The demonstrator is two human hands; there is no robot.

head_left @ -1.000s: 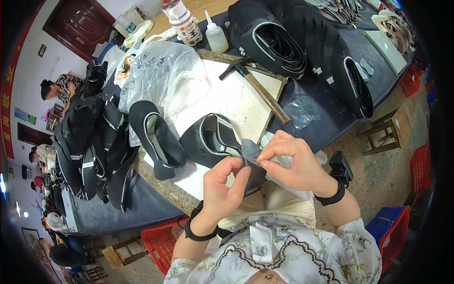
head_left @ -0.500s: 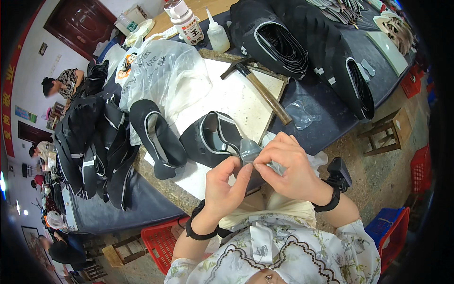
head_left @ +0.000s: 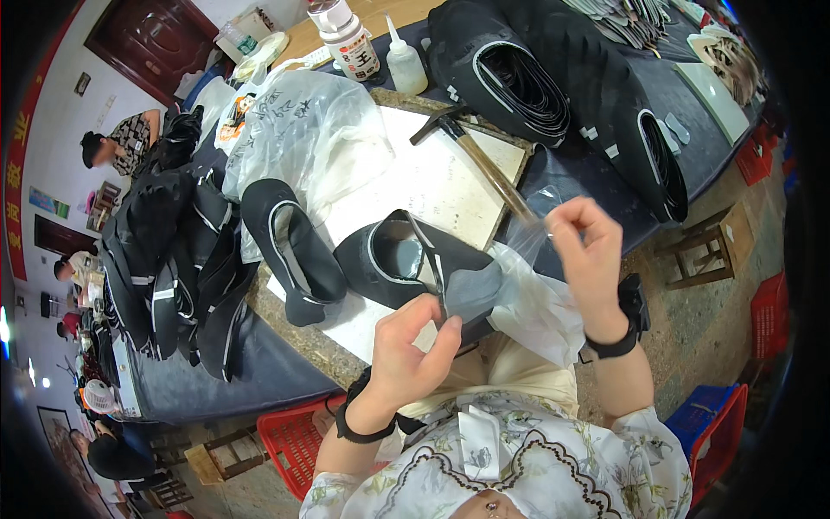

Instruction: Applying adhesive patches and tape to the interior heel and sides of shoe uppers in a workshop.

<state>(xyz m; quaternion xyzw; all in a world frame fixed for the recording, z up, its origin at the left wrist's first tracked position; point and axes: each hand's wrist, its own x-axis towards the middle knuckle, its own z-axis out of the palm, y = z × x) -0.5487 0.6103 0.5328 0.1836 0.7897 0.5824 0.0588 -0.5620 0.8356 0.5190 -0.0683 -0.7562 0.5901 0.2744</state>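
The black upper [head_left: 367,278] lies at the near edge of the slab [head_left: 259,298], its pale-trimmed opening facing up and its near end reaching toward the person. It looks light and soft, likely to fold or stretch if pulled, so a hold on the trimmed edge, where layers seem to meet, should steady it best. The grey patch [head_left: 474,292] on that near end looks thin and smooth, perhaps tacky, and is probably best handled by its rim. The left hand [head_left: 413,337] pinches the upper's near edge between thumb and forefinger, just beside the patch. The right hand [head_left: 592,259] is raised, well apart from the left, its thumb and forefinger closed on what looks like clear film [head_left: 526,233], flimsy and apt to cling. A thin white bag [head_left: 540,311] hangs below it at the table edge. Just left of the upper lies a second shoe [head_left: 294,251]; beyond are the hammer [head_left: 491,170], the squeeze bottle [head_left: 406,69] and stacked black pieces [head_left: 519,78], with a dark heap [head_left: 164,251] farther left. The left fingertips hide the exact pinch point, the upper's underside is out of sight, and the film's outline is lost against the bag and table, so whether it touches the patch cannot be told.
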